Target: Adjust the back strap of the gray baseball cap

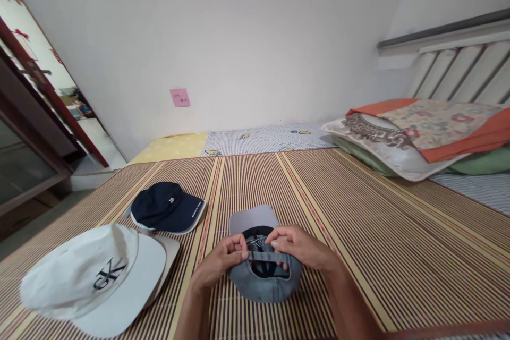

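Note:
A grey-blue cap (265, 288) lies on the striped mat (251, 180), its opening up and its brim pointing away from me. My left hand (223, 259) pinches the left end of the cap's back strap, thumb against fingers. At the right side of the opening, my right hand (297, 247) is closed on the cap's edge near the strap, with some fingertips showing through the gap behind it. To the left lie a navy cap (163, 207) with a white-edged brim and, nearer me, a white cap (83, 276) with black letters, partly over a beige brim (169, 255).
Pillows (382, 143) with an orange-edged floral cover (446, 122) lie at the right back. A pink note (180, 98) is on the white wall. Patterned sheets (258, 141) run along the mat's far edge. A doorway stands at the far left.

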A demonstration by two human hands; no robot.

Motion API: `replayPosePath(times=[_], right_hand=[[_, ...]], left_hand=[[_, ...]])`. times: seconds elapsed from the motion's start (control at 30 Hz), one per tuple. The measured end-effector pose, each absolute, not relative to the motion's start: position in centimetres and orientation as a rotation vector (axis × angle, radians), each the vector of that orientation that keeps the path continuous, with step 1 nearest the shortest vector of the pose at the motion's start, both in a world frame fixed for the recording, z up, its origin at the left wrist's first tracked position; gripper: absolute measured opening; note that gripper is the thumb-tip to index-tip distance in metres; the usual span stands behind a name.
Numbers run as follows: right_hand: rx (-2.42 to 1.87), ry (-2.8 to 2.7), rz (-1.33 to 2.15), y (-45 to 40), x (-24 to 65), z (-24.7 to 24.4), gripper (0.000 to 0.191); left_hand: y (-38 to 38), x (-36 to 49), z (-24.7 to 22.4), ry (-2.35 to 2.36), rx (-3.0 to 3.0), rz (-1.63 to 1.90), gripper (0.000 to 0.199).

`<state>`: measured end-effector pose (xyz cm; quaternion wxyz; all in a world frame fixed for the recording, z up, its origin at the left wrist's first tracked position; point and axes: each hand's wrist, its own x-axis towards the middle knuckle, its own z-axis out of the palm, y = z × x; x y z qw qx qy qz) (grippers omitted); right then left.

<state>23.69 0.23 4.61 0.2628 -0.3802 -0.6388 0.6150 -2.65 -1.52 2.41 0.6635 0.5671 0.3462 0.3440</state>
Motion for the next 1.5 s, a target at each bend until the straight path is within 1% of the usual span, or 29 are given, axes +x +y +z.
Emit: replayPosePath(times=[0.1,0.3,0.43,0.57,0.73,1.03,1.13,1.23,1.3,1.4,1.5], right_hand=[[-1.032,-1.747,1.657,0.1,23.7,4.6,0.026],[-1.013,-1.861,1.539,-0.5,22.8,5.9,0.019],[-1.015,-1.927,1.404,-1.3,21.0,7.0,0.030],[-1.138,-2.073,1.208,-1.8,19.8,7.5,0.021],[-1.142,-2.109,1.141,-2.0,19.1,7.5,0.013],[-1.170,-2.156,1.070,-2.1,19.1,7.4,0.017],[-1.152,-2.113,1.143,-1.9,19.4,7.4,0.017],[-1.102,-2.027,1.299,-1.7,20.3,7.5,0.007],[-1.092,-2.000,1.347,-1.6,21.2,7.4,0.011],[-1.095,-1.955,1.444,-1.3,22.5,6.9,0.010],[-1.032,-1.871,1.628,-1.0,23.3,6.3,0.018]], left_hand=[[-1.6,-2.6,2.5,0.776,1.270,0.778,0.043],[-1.7,-2.3,2.8,0.781,1.263,0.759,0.044],[-1.8,-2.2,2.9,0.784,1.257,0.766,0.044],[-1.8,-2.2,2.8,0.769,1.242,0.777,0.042],[-1.6,-2.2,2.5,0.764,1.262,0.797,0.043],[-1.6,-2.4,2.4,0.745,1.303,0.798,0.043],[-1.7,-2.4,2.8,0.751,1.302,0.801,0.043],[-1.7,-2.3,3.2,0.758,1.298,0.791,0.041],[-1.8,-2.2,3.4,0.749,1.293,0.791,0.042],[-1.7,-2.1,3.3,0.718,1.272,0.813,0.040],[-1.7,-2.1,3.0,0.707,1.261,0.831,0.038]])
